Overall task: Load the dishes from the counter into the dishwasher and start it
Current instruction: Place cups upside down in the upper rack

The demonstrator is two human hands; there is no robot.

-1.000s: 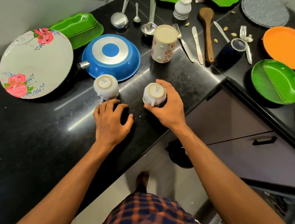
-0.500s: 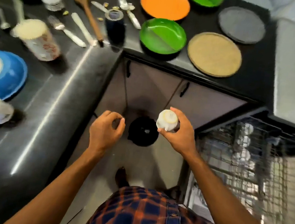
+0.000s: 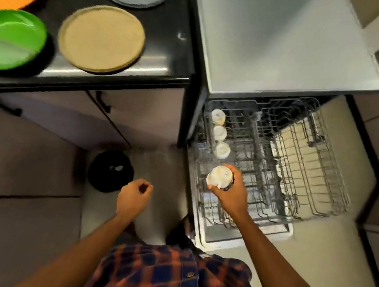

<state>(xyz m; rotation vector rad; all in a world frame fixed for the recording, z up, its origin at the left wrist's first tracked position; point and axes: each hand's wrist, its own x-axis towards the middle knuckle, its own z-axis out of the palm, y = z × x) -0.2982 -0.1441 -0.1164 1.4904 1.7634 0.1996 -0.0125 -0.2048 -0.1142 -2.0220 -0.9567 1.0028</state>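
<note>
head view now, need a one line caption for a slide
Right hand holds an upside-down white cup over the pulled-out dishwasher rack, near three loaded cups; left hand loosely curled.

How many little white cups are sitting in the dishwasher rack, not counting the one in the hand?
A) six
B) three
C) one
B: three white cups sit in a row along the left side of the rack, while the right hand holds a fourth cup over it.
</note>
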